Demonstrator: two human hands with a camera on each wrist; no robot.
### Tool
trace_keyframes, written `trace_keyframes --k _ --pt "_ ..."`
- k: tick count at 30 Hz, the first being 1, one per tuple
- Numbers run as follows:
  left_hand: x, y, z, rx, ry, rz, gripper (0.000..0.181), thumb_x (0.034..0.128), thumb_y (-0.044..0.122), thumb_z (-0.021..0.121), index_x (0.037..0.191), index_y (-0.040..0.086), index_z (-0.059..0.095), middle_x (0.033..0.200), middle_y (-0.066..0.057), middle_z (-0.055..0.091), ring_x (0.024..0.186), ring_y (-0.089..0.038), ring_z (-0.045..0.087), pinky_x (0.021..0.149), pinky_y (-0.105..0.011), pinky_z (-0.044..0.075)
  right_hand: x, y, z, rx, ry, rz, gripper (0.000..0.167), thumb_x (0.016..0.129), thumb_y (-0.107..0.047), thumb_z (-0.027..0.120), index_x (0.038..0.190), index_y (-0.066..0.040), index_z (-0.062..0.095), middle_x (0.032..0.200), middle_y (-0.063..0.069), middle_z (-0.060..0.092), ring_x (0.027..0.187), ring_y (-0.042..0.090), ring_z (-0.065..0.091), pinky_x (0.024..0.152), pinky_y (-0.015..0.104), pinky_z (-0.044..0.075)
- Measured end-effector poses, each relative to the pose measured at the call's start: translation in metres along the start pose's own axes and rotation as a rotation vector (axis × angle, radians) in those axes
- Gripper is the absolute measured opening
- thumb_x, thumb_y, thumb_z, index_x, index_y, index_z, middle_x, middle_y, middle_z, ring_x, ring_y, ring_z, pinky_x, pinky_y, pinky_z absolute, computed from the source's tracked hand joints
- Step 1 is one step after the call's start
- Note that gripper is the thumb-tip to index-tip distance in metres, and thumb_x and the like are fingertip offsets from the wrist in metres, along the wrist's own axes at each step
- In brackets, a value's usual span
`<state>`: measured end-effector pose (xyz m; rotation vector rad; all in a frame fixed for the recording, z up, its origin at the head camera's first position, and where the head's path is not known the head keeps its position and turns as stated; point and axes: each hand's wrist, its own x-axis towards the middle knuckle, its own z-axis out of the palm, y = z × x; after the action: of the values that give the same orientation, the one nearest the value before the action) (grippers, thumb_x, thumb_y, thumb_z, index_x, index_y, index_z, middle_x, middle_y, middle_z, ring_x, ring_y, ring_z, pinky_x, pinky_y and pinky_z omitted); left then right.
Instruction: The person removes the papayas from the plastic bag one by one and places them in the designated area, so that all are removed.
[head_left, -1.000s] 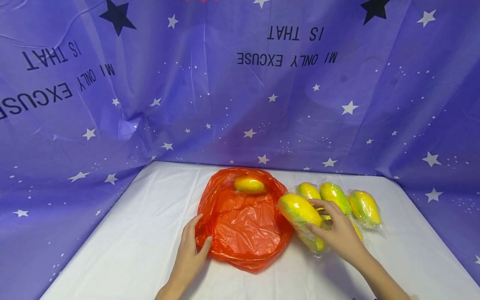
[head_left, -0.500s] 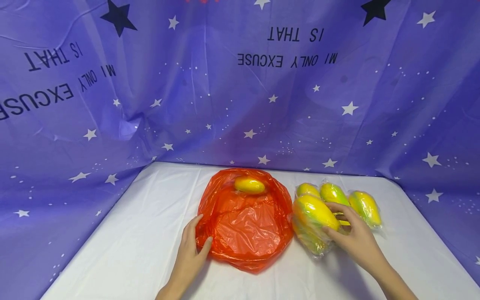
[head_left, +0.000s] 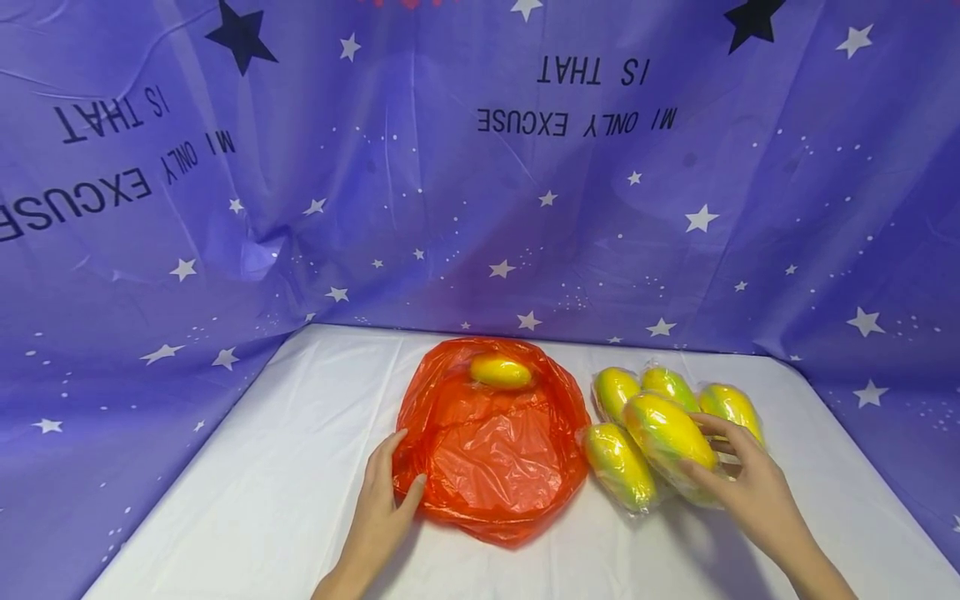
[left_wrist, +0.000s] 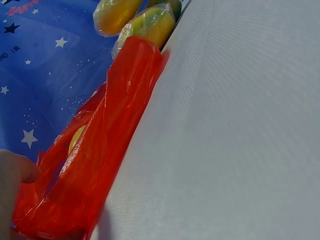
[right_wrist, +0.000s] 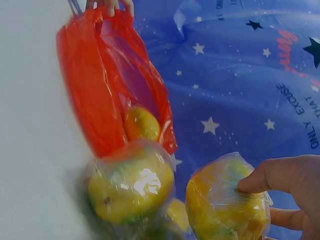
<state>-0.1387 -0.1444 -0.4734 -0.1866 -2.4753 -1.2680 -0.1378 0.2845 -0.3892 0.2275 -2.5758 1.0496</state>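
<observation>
My right hand (head_left: 757, 492) grips a yellow-green mango (head_left: 670, 435) in clear plastic wrap, held above other mangoes on the table. In the right wrist view, the thumb lies on the wrapped mango (right_wrist: 227, 200). On the left, my left hand (head_left: 382, 496) holds the near left rim of a red plastic bag (head_left: 495, 467), whose mouth stands wide. One mango (head_left: 501, 371) lies inside at its far side. Just right of the bag rests another wrapped mango (head_left: 621, 467). Behind the held one are more mangoes (head_left: 615, 390), partly hidden by it and by my right hand.
A white cloth (head_left: 247, 467) covers the table. Behind it and along the sides hangs a purple curtain (head_left: 450, 208) with stars and lettering. The mangoes at the right, including the rightmost mango (head_left: 731, 407), sit close together.
My right hand has moved right with its mango, away from the bag's right edge, uncovering the mango beside the bag. My left hand and the bag have stayed in place.
</observation>
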Motion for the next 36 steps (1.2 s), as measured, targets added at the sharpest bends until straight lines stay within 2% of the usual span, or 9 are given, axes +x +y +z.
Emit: trace_keyframes --k 9,24,33,36 --pt "-0.001 -0.001 0.0 0.005 0.005 0.003 0.067 0.0907 0.01 0.066 0.148 0.011 0.031 0.148 -0.014 0.033 0.137 -0.033 0.031 0.109 -0.055 0.028 -0.009 0.017 -0.013 -0.041 0.036 0.089 0.058 0.083 -0.019 0.078 0.133 -0.004 0.052 0.122 0.018 0.052 0.094 -0.015 0.039 0.07 0.004 0.042" --pt "0.0 0.0 0.001 0.006 0.011 0.008 0.067 0.0902 0.009 0.066 0.147 0.011 0.032 0.148 -0.013 0.033 0.137 -0.032 0.031 0.109 -0.054 0.028 -0.018 0.044 -0.037 -0.105 0.099 0.123 0.061 0.084 -0.02 0.077 0.135 0.0 0.05 0.12 0.019 0.051 0.091 -0.02 0.034 0.066 0.0 0.039" --pt "0.0 -0.001 0.001 0.008 0.01 0.007 0.067 0.0901 0.009 0.066 0.147 0.011 0.032 0.148 -0.013 0.034 0.137 -0.032 0.032 0.109 -0.053 0.028 -0.024 0.058 -0.044 -0.136 0.102 0.144 0.06 0.084 -0.017 0.076 0.133 0.004 0.048 0.118 0.027 0.05 0.088 -0.023 0.03 0.062 0.0 0.037" --pt "0.0 0.0 0.0 0.009 0.009 0.008 0.067 0.0901 0.009 0.066 0.147 0.011 0.032 0.148 -0.013 0.034 0.137 -0.032 0.032 0.109 -0.053 0.028 -0.024 0.063 -0.045 -0.162 0.095 0.153 0.06 0.084 -0.018 0.076 0.133 0.004 0.048 0.117 0.028 0.05 0.088 -0.02 0.031 0.061 0.001 0.037"
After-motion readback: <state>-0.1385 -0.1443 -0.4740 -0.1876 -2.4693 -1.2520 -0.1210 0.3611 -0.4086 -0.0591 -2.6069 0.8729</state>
